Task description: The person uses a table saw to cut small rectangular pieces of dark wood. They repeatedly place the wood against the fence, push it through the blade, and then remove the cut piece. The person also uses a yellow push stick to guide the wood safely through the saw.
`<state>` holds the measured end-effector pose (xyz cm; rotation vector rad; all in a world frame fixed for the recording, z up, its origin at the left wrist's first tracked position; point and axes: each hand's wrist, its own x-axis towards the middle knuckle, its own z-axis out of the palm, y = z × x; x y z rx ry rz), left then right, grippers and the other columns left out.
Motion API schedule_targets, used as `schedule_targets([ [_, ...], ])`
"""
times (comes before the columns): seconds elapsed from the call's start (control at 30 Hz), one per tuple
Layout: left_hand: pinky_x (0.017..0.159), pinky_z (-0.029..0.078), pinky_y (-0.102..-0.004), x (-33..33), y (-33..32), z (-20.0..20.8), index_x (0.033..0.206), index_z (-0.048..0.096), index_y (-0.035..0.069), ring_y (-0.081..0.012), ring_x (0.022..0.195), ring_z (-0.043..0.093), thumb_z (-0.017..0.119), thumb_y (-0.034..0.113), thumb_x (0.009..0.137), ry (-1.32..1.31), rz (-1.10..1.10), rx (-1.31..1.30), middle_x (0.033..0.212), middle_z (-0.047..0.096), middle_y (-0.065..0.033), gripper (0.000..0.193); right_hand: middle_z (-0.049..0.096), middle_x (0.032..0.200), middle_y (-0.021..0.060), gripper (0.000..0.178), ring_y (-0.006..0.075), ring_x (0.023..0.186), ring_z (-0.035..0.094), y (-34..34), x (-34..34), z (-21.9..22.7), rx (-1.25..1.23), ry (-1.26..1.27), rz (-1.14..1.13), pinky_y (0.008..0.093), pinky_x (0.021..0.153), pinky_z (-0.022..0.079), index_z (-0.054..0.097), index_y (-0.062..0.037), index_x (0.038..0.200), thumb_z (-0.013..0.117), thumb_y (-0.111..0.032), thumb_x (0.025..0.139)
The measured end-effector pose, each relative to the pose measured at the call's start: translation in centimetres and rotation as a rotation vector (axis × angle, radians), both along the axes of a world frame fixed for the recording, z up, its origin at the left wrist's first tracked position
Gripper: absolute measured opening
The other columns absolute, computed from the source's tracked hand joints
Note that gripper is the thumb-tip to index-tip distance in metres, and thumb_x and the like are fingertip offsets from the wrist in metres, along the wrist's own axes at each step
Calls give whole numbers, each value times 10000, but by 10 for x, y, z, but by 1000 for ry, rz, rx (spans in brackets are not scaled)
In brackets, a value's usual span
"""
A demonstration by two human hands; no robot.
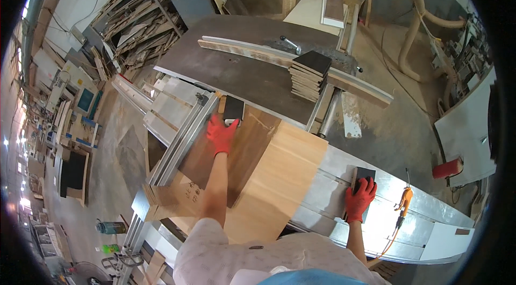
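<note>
My left hand (220, 135), in a red glove, reaches over brown wood-grain boards (255, 129). Its fingers are spread, with the thumb side touching the near end of a small black-topped piece (234, 108). That piece lies at the far end of the boards, beside a metal fence rail (185, 137). Over on the right, my other red-gloved hand, my right hand (360, 200), grips a dark rectangular panel piece (366, 173) on the silver sliding table (328, 188). My fingers cover much of that piece.
A stack of dark-topped cut pieces (309, 76) stands by a long wooden fence (247, 52) on the brown machine table (183, 51). An orange air gun (404, 199) with its hose lies right of my right hand. A light wood board (287, 169) lies before me.
</note>
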<state>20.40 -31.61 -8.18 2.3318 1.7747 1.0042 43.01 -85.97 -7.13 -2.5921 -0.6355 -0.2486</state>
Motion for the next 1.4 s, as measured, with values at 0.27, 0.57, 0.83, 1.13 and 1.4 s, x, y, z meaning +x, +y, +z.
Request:
schedule_targets([
  [0.27,981,472,-668,131,-1,17,1190,723,157,-433,1251,629,705,854,692,432,172,-226,1318,693,-161,857,607,1361,234,447,468,1351,501,-17,14,24,135,-69,11,596,1170,369,641,-89,1173,758,-104,742],
  [0.57,767,565,-568,87,-240,34,1092,684,50,-350,900,702,817,684,740,-114,-660,146,1037,745,-151,737,469,1524,250,651,497,1396,420,-16,4,8,131,-58,-172,654,1127,358,602,-145,1331,843,-332,756],
  [0.83,790,567,-536,-7,-362,57,1177,650,-6,-338,884,684,904,573,748,107,-838,-83,1029,719,-175,764,458,1516,314,661,468,1284,504,-16,-1,12,196,-27,-229,577,1050,422,593,-133,1321,844,-338,745],
  [1.13,854,529,-508,-35,-411,80,1105,682,37,-372,920,659,942,576,705,-25,-1022,415,1026,681,-144,720,429,1534,294,690,455,1295,482,-29,5,10,246,-25,-199,560,1045,423,574,-125,1339,850,-296,731],
  [1.4,1099,434,-560,-22,-368,64,1270,618,49,-441,1274,548,987,291,616,-40,-898,28,1378,591,-203,789,647,1218,249,496,456,1199,590,-30,39,0,298,-91,-114,579,1006,458,671,-67,1171,792,-263,731],
])
